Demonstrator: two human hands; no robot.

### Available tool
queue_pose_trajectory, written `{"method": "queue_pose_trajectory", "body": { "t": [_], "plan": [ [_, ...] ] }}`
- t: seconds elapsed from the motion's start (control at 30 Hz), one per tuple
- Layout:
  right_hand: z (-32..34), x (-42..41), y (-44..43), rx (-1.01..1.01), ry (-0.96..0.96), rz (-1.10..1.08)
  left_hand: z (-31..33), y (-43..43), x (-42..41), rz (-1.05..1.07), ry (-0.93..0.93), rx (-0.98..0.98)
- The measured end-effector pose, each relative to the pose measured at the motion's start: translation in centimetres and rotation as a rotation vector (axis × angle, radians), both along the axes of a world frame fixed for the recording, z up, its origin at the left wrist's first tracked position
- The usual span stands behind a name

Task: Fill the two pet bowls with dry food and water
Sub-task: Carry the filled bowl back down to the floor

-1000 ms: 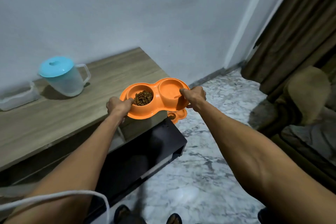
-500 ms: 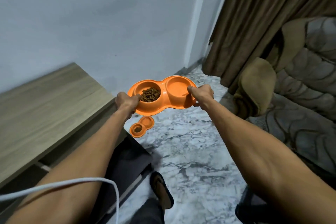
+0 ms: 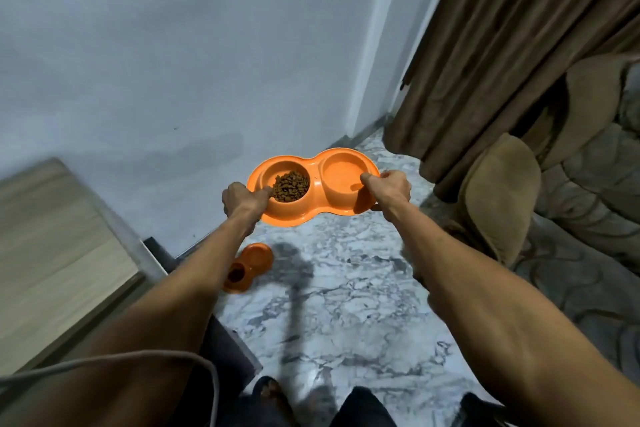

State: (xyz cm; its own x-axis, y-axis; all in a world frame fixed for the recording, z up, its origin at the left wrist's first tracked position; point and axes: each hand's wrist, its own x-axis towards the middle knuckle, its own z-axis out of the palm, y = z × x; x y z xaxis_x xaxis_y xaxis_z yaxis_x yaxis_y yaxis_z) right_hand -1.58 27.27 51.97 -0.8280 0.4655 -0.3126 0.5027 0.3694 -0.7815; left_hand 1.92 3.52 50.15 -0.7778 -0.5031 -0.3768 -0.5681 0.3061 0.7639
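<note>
I hold an orange double pet bowl [image 3: 314, 184] level in the air above the marble floor. My left hand [image 3: 242, 200] grips its left rim and my right hand [image 3: 388, 188] grips its right rim. The left well holds brown dry food [image 3: 290, 186]. The right well [image 3: 343, 173] has a pale glossy bottom; whether water is in it I cannot tell. A second, smaller orange double bowl [image 3: 247, 267] lies on the floor below, by the wall, with something dark in its near well.
A wooden table [image 3: 52, 253] stands at the left with a dark shelf [image 3: 225, 347] under it. Brown curtains [image 3: 502, 45] hang at the right, above a brown sofa [image 3: 571, 191]. White wall [image 3: 173, 62] ahead. My feet show at the bottom edge.
I have turned right, away from the table, carrying the bowl out over the floor. The blue-lidded jug has left the view. The small bowl on the floor shows more fully.
</note>
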Motion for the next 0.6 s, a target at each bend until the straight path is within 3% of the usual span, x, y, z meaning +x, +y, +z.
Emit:
{"method": "queue_pose_trajectory", "body": {
  "t": [0.3,0.6],
  "plan": [
    [-7.0,-13.1,-0.2,-0.038,-0.035,0.125,-6.8,0.4,-10.2,0.184,-0.015,-0.024],
    [-23.0,-28.8,-0.5,0.011,-0.161,0.356,-23.4,2.6,-20.0,0.374,-0.096,-0.050]
  ]
}}
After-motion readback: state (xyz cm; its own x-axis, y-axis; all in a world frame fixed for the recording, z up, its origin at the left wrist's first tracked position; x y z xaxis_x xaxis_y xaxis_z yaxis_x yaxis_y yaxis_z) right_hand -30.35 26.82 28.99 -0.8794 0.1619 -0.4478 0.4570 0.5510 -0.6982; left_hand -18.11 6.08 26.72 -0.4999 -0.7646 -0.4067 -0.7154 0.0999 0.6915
